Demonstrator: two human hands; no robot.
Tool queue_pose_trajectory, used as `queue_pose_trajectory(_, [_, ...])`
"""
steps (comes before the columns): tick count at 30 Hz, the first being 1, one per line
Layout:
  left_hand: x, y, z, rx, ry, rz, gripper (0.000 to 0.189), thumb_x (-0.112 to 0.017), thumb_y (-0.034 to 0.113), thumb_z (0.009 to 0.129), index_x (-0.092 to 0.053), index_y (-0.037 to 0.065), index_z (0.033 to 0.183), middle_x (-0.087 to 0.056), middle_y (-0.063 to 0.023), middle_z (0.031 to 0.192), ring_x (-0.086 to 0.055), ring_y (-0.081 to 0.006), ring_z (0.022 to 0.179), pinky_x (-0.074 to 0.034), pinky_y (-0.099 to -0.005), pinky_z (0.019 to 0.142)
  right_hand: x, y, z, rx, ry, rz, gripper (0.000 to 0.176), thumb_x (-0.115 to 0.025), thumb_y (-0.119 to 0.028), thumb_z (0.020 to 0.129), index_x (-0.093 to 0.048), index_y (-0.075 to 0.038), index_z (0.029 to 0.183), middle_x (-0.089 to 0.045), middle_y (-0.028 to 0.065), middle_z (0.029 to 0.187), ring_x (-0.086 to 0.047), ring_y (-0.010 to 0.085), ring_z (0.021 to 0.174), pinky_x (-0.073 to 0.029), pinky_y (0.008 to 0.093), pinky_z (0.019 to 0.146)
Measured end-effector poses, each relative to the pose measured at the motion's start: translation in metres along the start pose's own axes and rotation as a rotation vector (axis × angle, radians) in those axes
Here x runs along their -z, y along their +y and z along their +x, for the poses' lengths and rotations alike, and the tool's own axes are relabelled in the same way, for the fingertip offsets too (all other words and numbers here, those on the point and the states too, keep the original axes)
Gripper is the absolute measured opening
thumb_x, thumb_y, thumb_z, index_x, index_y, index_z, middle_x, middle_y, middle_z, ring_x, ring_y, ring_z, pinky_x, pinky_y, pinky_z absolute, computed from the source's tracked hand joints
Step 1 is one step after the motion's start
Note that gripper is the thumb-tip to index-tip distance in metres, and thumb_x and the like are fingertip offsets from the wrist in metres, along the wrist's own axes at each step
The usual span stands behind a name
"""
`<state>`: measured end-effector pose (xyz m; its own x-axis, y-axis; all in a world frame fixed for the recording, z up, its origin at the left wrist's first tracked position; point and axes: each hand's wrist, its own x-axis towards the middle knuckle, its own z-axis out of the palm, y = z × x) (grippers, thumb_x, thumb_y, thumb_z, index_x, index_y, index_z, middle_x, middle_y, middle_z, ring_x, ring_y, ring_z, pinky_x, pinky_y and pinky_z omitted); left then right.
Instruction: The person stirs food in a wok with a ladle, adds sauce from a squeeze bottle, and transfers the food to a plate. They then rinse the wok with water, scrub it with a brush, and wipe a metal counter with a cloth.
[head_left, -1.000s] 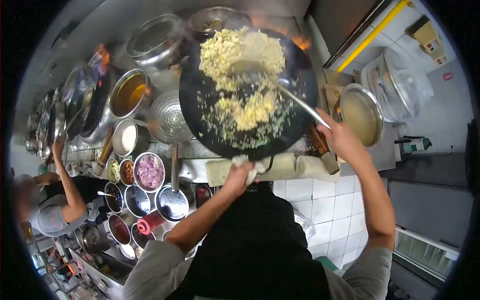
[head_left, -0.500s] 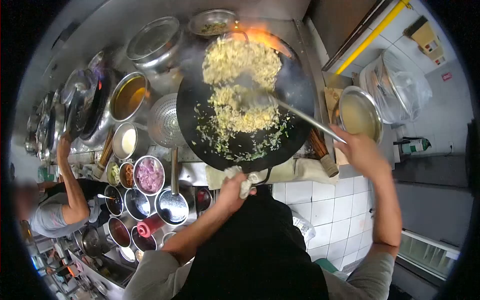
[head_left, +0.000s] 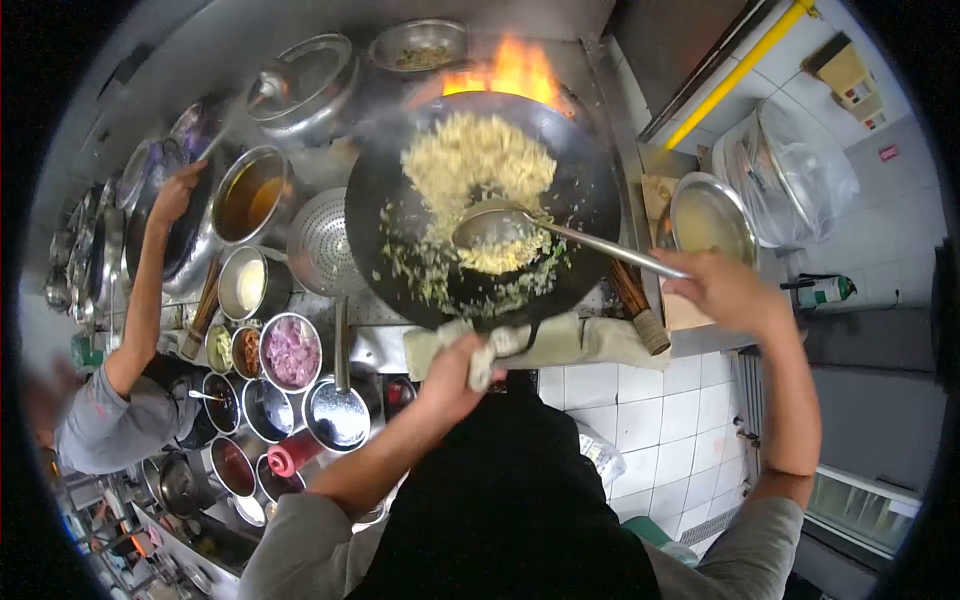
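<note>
Over the round black wok (head_left: 580, 215), our right hand (head_left: 715, 290) curls around the smooth metal ladle's (head_left: 590, 240) handle. Our left hand (head_left: 452, 378) pinches a crumpled pale cloth (head_left: 480, 360) at the wok's near rim, below crumbly yellow food (head_left: 480, 160).

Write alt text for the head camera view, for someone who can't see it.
A person's right hand holds a ladle over rice-like food in a large black wok; the left hand grips its edge with a cloth. Flames rise behind.
</note>
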<state>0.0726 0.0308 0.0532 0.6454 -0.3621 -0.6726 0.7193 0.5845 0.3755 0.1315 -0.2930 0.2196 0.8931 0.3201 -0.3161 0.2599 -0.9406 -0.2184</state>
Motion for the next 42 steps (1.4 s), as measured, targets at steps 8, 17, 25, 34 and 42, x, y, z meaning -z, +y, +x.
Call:
queue_pose_trajectory(8, [0.027,-0.021,0.094,-0.098,0.004,0.142,0.015,-0.045,0.014,0.088,-0.053,0.008,0.100,-0.058,-0.0061,0.096,-0.057,-0.0185,0.080,-0.051,-0.0340,0.058,-0.104,-0.019,0.037,-0.224,0.421,0.127,0.039,-0.055,-0.024,0.088,-0.052,-0.011,0.125,-0.059,0.0252,0.071,-0.060,0.0386,0.064,-0.048,0.0450,0.061])
queue_pose_trajectory(17, [-0.035,0.059,0.092,-0.175,-0.016,-0.015,0.014,-0.043,0.018,0.092,-0.048,0.005,0.094,-0.059,-0.0104,0.089,-0.054,-0.0199,0.071,-0.048,-0.0318,0.052,-0.053,-0.041,0.031,-0.179,0.728,0.432,0.045,-0.055,-0.016,0.088,-0.045,-0.015,0.132,-0.056,0.0211,0.067,-0.053,0.0271,0.053,-0.045,0.0343,0.056])
queue_pose_trajectory(25, [-0.018,0.066,0.116,-0.123,-0.326,-0.145,0.024,-0.053,0.018,0.089,-0.050,0.009,0.111,-0.057,-0.0082,0.111,-0.055,-0.0255,0.104,-0.048,-0.0463,0.087,-0.111,-0.033,0.092,-0.157,0.577,0.592,0.059,-0.056,-0.012,0.084,-0.034,-0.014,0.138,-0.063,0.0219,0.093,-0.062,0.0296,0.078,-0.048,0.0360,0.071])
queue_pose_trajectory(34, [-0.029,0.063,0.153,-0.084,-0.178,-0.024,0.013,-0.049,0.015,0.089,-0.053,0.007,0.099,-0.058,-0.0082,0.097,-0.059,-0.0229,0.087,-0.054,-0.0373,0.069,-0.086,-0.081,0.086,-0.301,0.609,0.510,0.048,-0.055,-0.017,0.085,-0.043,-0.001,0.128,-0.057,0.0303,0.103,-0.054,0.0441,0.100,-0.043,0.0426,0.085])
queue_pose_trajectory(42, [-0.024,0.048,0.172,-0.187,-0.192,-0.054,0.018,-0.038,0.015,0.092,-0.050,0.007,0.102,-0.059,-0.0104,0.099,-0.060,-0.0234,0.088,-0.053,-0.0379,0.068,-0.093,-0.098,0.094,-0.182,0.891,0.519,0.041,-0.049,-0.013,0.087,-0.038,-0.002,0.125,-0.058,0.0314,0.084,-0.056,0.0488,0.081,-0.044,0.0502,0.071])
